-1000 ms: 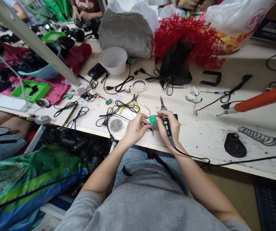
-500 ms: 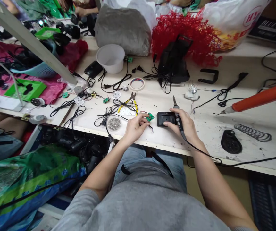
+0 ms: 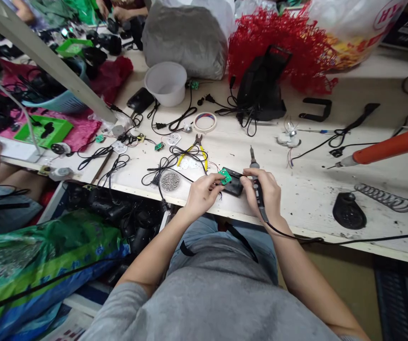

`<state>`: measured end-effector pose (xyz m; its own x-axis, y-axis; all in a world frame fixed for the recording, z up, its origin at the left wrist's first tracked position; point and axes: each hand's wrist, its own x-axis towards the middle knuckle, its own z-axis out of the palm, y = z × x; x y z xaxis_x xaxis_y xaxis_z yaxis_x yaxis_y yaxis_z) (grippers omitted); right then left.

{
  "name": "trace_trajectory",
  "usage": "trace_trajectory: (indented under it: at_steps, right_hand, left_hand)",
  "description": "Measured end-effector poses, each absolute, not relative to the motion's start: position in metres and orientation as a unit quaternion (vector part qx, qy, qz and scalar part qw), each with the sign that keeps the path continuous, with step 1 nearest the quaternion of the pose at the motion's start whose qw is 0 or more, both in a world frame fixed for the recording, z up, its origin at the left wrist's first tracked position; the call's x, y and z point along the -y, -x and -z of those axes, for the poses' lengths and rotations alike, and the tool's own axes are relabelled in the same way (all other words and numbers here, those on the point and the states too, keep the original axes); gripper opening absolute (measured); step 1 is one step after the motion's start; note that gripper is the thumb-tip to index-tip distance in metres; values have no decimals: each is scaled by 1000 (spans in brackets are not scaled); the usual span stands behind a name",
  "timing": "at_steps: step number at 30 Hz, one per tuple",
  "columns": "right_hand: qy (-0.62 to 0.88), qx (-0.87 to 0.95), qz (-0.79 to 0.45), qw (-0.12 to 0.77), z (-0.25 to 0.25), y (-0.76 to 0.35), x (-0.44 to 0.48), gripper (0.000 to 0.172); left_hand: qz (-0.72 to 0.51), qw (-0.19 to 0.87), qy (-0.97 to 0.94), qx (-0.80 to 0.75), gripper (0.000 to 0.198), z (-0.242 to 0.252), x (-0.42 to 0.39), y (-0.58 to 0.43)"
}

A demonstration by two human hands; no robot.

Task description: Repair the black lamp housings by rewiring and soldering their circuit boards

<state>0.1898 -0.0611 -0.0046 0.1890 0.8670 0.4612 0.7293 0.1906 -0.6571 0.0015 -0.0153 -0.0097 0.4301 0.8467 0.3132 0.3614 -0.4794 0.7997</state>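
Right hand (image 3: 266,192) drawn back in from half second earlier; soldering iron (image 3: 257,184) clamped in its grip, tip up; black housing (image 3: 235,185) now pulled beside green circuit board (image 3: 225,177), pinched in left hand (image 3: 202,194) grip, near tabletop (image 3: 306,189) front edge; board and housing judged being brought together.

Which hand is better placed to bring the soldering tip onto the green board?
Right. The right hand already grips the soldering iron beside the green board, which the left hand pinches.

bright, even daylight, soft shadows, wide-angle bending at edges, far corners perhaps slightly blurred.
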Motion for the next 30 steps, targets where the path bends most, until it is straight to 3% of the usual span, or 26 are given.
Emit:
trace_trajectory:
  at_steps: [5,17,30]
  right_hand:
    - [596,619,-150,489,1,-177,56,20]
    - [553,685,-74,468,20,-167,51,18]
    - [571,685,-88,444,18,-172,49,16]
  left_hand:
    - [-372,302,-797,-367,22,13,19,-6]
    - [-397,301,-787,-365,22,26,20,-1]
    - [-384,306,-804,-334,25,30,16,0]
